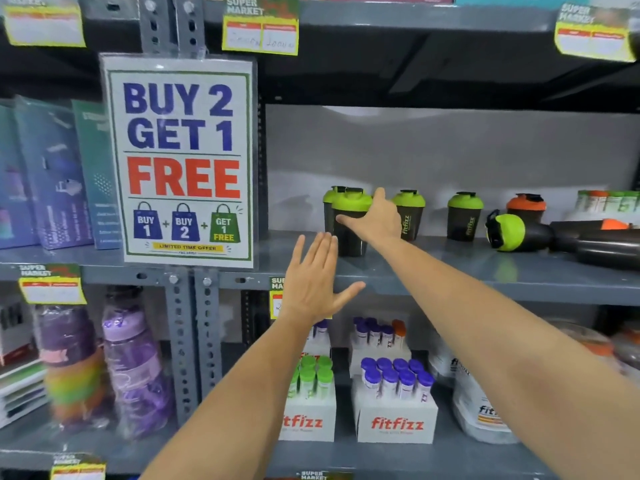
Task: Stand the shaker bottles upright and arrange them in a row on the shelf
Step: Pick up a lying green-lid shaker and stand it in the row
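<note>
Both arms extended up from frame bottom. Left hand [313, 278] at centre — flat, fingers straight, thumb splayed. Right hand [375, 216] higher, just right of centre — fingers spread wide.

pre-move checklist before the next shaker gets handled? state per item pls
1. Front green-lid shaker upright: ok.
2. Right hand on that shaker: open, fingers spread against its side, no closed grip; ok for nudging, not ok for lifting.
3. Left hand free: ok, open at the shelf edge, holding nothing.
4. All bottles standing: not ok, a green-lid shaker on its side lies at right, with another dark bottle lying beside it.
5. Row aligned: not ok, the front shaker stands ahead of the others.
6. Second shaker behind it: cannot tell, mostly hidden.
</note>
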`<state>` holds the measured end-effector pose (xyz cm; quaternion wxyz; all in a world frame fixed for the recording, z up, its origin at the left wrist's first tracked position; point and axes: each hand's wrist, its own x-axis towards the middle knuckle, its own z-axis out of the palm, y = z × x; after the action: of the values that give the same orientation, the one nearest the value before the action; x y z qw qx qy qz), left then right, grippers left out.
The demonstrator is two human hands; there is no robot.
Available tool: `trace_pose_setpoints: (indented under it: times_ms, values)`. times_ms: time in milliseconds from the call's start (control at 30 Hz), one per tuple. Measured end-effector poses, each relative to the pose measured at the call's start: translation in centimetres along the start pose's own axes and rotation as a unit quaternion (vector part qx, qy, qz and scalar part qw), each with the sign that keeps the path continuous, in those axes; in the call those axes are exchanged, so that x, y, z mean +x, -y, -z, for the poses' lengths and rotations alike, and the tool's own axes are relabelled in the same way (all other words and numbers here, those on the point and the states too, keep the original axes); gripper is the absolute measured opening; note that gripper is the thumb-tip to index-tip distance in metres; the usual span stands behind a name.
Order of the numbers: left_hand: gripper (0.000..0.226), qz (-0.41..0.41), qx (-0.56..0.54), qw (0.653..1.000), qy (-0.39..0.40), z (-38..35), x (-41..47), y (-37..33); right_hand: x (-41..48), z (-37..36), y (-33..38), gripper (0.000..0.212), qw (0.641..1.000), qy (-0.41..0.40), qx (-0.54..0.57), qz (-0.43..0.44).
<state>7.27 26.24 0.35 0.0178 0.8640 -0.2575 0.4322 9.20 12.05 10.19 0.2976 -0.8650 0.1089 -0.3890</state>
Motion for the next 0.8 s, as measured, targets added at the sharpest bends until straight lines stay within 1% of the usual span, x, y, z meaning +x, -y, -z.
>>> trace_pose_setpoints:
  times_ms: [33,100,167,200,267,333,400,500,567,600,667,700,733,800]
  values:
    - [0.097,-0.001,-0.002,1.0,-0.003,-0.1,0.0,0.0,0.1,0.0,0.0,0.084,1.0,0.006,-0.005,0.003]
    - [0.097,-0.001,-0.003,1.0,-0.007,-0.2,-0.1,0.0,0.3,0.3,0.2,0.096,1.0,0.022,-0.019,0.002]
    - [0.097,0.002,0.0,1.0,-0.008,-0.3,-0.1,0.0,0.5,0.7,0.7,0.107,0.997,0.011,-0.071,0.026]
    - [0.097,0.004,0.002,1.0,-0.01,-0.4,-0.1,0.0,0.8,0.9,1.1,0.108,0.992,0.002,-0.11,0.054]
    - [0.096,0.006,0.004,1.0,-0.016,-0.5,-0.1,0.0,1.4,1.0,1.8,0.101,0.979,0.012,-0.178,0.097]
    - [0.095,0.005,0.006,1.0,-0.021,-0.6,-0.1,0.0,2.3,1.2,2.3,0.089,0.976,0.04,-0.192,0.097]
    - [0.094,0.006,0.01,1.0,-0.026,-0.7,-0.1,0.0,3.1,1.5,2.5,0.077,0.982,0.071,-0.157,0.082]
    - [0.094,0.007,0.005,1.0,-0.029,-0.7,0.0,0.0,4.0,2.0,2.3,0.059,0.987,0.143,-0.041,0.054]
    - [0.095,0.01,0.003,0.999,-0.035,-0.7,-0.1,0.0,4.4,2.2,2.1,0.057,0.986,0.164,0.001,0.038]
    - [0.096,0.012,0.003,0.999,-0.037,-0.8,-0.1,0.0,4.6,2.1,2.1,0.06,0.988,0.148,-0.002,0.045]
    - [0.096,0.016,0.001,0.999,-0.039,-0.9,0.0,0.0,4.6,1.9,2.0,0.07,0.991,0.1,-0.048,0.072]
    - [0.095,0.018,0.002,0.999,-0.041,-0.8,0.0,-0.1,4.5,1.7,1.9,0.073,0.989,0.092,-0.074,0.086]
    - [0.095,0.019,0.005,0.999,-0.044,-0.8,0.0,-0.1,4.4,1.6,1.9,0.072,0.986,0.094,-0.09,0.101]
    - [0.093,0.017,0.009,0.999,-0.049,-0.9,-0.1,-0.1,4.6,1.4,1.9,0.063,0.984,0.108,-0.084,0.113]
